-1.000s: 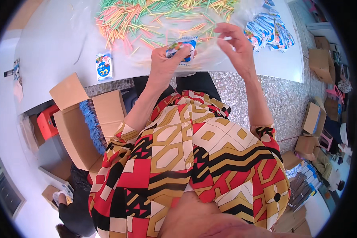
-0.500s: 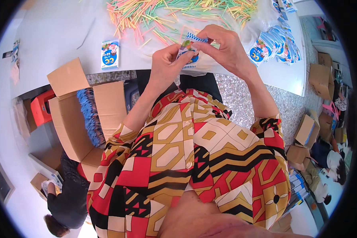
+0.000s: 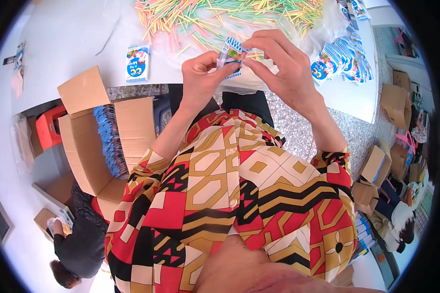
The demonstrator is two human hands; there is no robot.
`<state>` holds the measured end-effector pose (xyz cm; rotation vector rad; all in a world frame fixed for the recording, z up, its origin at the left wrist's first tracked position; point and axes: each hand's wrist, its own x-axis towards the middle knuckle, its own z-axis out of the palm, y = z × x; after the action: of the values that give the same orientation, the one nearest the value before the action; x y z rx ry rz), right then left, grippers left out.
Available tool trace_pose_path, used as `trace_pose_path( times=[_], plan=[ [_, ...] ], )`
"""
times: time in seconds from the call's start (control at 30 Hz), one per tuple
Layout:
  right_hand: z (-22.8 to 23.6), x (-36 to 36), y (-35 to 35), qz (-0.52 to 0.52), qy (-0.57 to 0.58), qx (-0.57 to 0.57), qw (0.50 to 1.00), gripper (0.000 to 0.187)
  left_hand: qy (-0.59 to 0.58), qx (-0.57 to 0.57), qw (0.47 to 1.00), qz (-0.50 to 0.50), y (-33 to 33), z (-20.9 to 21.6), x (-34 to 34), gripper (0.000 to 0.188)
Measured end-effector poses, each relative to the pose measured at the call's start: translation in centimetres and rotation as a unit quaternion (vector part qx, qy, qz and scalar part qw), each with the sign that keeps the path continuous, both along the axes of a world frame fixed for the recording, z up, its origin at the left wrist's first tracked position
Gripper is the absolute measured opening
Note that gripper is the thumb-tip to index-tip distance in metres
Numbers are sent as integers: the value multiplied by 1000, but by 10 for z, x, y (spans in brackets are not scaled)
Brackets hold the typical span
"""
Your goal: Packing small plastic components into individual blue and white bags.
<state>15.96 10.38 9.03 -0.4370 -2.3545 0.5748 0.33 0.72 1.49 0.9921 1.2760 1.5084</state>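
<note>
I hold a small blue-and-white printed plastic packet (image 3: 233, 52) over the front edge of the table. My left hand (image 3: 200, 75) pinches its left side between thumb and fingers. At the packet's right side, the thumb and fingertips of my right hand (image 3: 286, 71) grip its edge, which looks crumpled and partly see-through. Another packet (image 3: 137, 64) lies flat on the table to the left. Beyond my hands spreads a heap of thin pink, yellow and green sticks (image 3: 230, 14). To the right, several similar packets (image 3: 344, 59) lie overlapping.
The white table (image 3: 78, 44) has clear plastic sheeting under the sticks. Below its edge at left stands an open cardboard box (image 3: 85, 151) with rows of blue packets, beside a red plastic object (image 3: 50, 128). More cartons (image 3: 396, 105) and other people are at the sides.
The packet has turned more edge-on between my hands. My right hand has shifted slightly right, its fingers farther from the thumb. The whole view has shifted a little.
</note>
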Motion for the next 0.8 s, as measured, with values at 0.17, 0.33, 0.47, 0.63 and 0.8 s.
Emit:
trace_pose_path(
  times=[0.17,0.33,0.47,0.63,0.8],
  plan=[
    [-5,2,-1,-36,-15,92,995,23,112,51,989,81,-1,6,8,7],
    [-7,5,-18,-7,-24,101,995,20,202,57,973,93,-7,6,9,9],
    [-16,14,-23,17,-46,110,993,19,194,29,977,83,-19,-1,14,10],
    [-30,20,-20,26,-65,60,996,16,229,10,973,40,-31,-6,22,11],
    [-26,10,-28,7,-51,31,998,12,192,-46,977,80,-29,-5,20,8]
  ],
)
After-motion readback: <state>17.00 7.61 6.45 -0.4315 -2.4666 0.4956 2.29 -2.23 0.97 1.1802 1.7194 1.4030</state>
